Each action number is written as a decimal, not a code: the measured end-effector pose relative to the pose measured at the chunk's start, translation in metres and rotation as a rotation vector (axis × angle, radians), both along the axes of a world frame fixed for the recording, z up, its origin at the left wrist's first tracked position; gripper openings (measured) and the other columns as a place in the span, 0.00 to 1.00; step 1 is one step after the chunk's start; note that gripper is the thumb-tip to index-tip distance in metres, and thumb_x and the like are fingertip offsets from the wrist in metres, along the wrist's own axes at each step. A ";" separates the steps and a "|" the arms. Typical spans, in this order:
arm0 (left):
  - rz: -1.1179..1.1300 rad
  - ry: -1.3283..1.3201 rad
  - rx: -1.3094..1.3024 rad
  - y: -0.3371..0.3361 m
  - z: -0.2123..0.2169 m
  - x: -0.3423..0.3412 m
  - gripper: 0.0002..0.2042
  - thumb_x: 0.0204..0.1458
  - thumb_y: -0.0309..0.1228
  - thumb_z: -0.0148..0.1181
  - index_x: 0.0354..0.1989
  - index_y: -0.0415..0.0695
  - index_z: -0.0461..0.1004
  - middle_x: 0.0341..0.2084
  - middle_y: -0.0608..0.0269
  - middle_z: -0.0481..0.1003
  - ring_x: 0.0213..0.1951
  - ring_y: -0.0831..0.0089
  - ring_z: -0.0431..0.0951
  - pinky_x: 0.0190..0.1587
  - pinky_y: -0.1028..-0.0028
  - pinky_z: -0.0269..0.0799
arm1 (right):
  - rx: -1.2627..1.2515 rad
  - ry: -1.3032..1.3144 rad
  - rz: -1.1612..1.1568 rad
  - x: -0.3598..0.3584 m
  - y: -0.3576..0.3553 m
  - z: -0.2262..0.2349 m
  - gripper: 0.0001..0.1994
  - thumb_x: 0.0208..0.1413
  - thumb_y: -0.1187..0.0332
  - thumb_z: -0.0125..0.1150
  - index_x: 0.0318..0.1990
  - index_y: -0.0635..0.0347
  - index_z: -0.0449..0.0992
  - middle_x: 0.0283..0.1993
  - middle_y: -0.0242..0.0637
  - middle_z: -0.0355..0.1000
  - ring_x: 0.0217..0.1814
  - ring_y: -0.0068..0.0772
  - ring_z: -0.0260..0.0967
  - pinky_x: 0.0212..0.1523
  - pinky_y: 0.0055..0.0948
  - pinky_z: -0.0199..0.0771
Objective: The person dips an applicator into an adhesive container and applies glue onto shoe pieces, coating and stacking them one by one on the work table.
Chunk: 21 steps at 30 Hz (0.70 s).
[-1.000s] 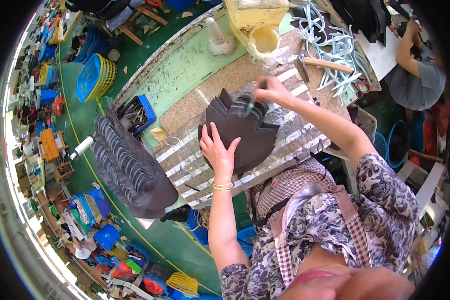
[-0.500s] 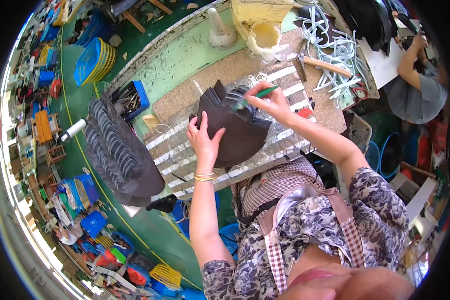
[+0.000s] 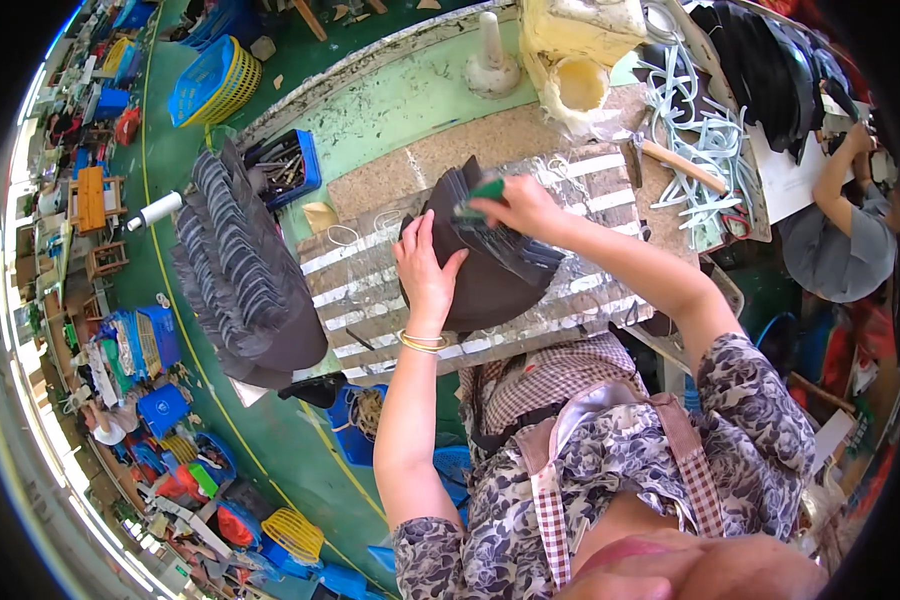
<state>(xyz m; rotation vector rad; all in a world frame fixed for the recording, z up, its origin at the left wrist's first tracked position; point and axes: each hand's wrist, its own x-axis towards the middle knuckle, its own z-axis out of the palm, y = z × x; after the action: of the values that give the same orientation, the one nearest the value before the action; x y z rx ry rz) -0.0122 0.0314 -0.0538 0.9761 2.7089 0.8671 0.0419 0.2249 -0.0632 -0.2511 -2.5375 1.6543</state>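
A fanned stack of dark brown, leather-like pieces (image 3: 500,295) lies on a board with white stripes (image 3: 320,262). My left hand (image 3: 428,275) rests flat on the left side of this stack, its fingers and thumb apart. In my right hand (image 3: 525,212) is a green-handled brush (image 3: 487,191), gripped near the upper part of the stack. Motion smears the brush, and its tip is hard to make out against the layered edges. Left of the board stands a taller stack of similar dark pieces (image 3: 285,335) with overlapping edges.
A yellowed pot (image 3: 582,85) and a whitish stand with an upright peg (image 3: 492,72) occupy the far side. On the right lie a wooden-handled hammer (image 3: 685,168) and tangled pale strips (image 3: 705,135). A blue tool bin (image 3: 310,165) sits far left. Another person (image 3: 838,245) works at right.
My right hand has moved left and slightly down across the stack's layered edges with the brush. My left hand stays on the stack. The whole view has shifted a little.
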 end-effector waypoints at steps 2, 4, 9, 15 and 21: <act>-0.021 -0.007 -0.013 0.005 0.001 0.000 0.35 0.32 0.29 0.69 0.55 0.44 0.62 0.48 0.56 0.65 0.47 0.56 0.64 0.50 0.64 0.60 | 0.041 0.071 -0.156 -0.028 0.011 -0.012 0.08 0.50 0.65 0.60 0.34 0.60 0.76 0.20 0.38 0.72 0.19 0.27 0.71 0.24 0.27 0.70; -0.025 -0.015 -0.041 0.008 0.005 0.002 0.36 0.33 0.29 0.69 0.55 0.44 0.61 0.50 0.58 0.63 0.48 0.57 0.63 0.50 0.63 0.61 | 0.075 0.214 -0.334 -0.031 0.019 -0.011 0.08 0.52 0.65 0.58 0.33 0.60 0.76 0.18 0.36 0.72 0.19 0.27 0.71 0.23 0.27 0.69; 0.003 0.011 -0.102 0.004 0.011 0.003 0.36 0.34 0.30 0.68 0.56 0.44 0.59 0.51 0.59 0.61 0.49 0.57 0.62 0.49 0.59 0.60 | -0.049 0.036 -0.190 0.020 0.010 0.012 0.07 0.53 0.67 0.56 0.32 0.61 0.76 0.18 0.36 0.73 0.19 0.26 0.71 0.21 0.27 0.69; 0.053 -0.066 0.239 0.006 -0.010 0.002 0.23 0.34 0.23 0.67 0.41 0.40 0.65 0.35 0.55 0.65 0.42 0.56 0.64 0.46 0.63 0.61 | -0.242 -0.016 -0.583 0.033 0.059 0.008 0.10 0.53 0.65 0.57 0.30 0.65 0.75 0.20 0.34 0.73 0.19 0.20 0.71 0.19 0.19 0.68; -0.406 0.275 0.331 -0.008 -0.016 -0.005 0.07 0.32 0.24 0.55 0.21 0.43 0.64 0.27 0.62 0.69 0.36 0.62 0.69 0.44 0.64 0.64 | -0.586 -0.098 -0.398 0.043 0.038 0.034 0.12 0.52 0.63 0.59 0.30 0.65 0.74 0.24 0.34 0.73 0.16 0.20 0.68 0.18 0.17 0.66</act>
<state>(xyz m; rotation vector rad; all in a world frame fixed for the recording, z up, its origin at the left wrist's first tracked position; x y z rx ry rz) -0.0167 0.0237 -0.0699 1.7541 2.4626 1.1847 0.0853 0.2634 -0.0287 -0.8340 -1.8186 2.1836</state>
